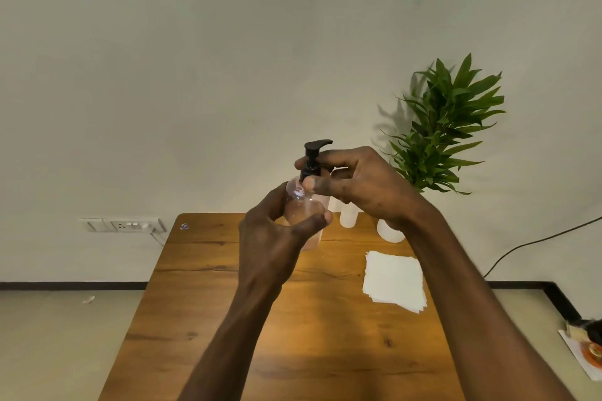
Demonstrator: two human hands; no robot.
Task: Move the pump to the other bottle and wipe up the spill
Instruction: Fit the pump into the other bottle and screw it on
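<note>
Left hand (277,231) grips the clear bottle (303,210) raised above the surface (202,303) while right hand (355,182) pinches the black pump (312,159) at its collar, seemingly unscrewing it; next comes lifting it out toward the white bottle (348,215).

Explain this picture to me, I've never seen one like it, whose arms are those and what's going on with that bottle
There is no machine here. A camera worn on a person's head looks forward and down, so the two arms reaching in from below are that person's own. The left hand grips a clear bottle, lifted above a wooden table. The right hand pinches the collar of the black pump at the bottle's neck. On the table lie a stack of white paper napkins and, farther back, a white bottle without a pump. A potted plant stands behind the right wrist.
</note>
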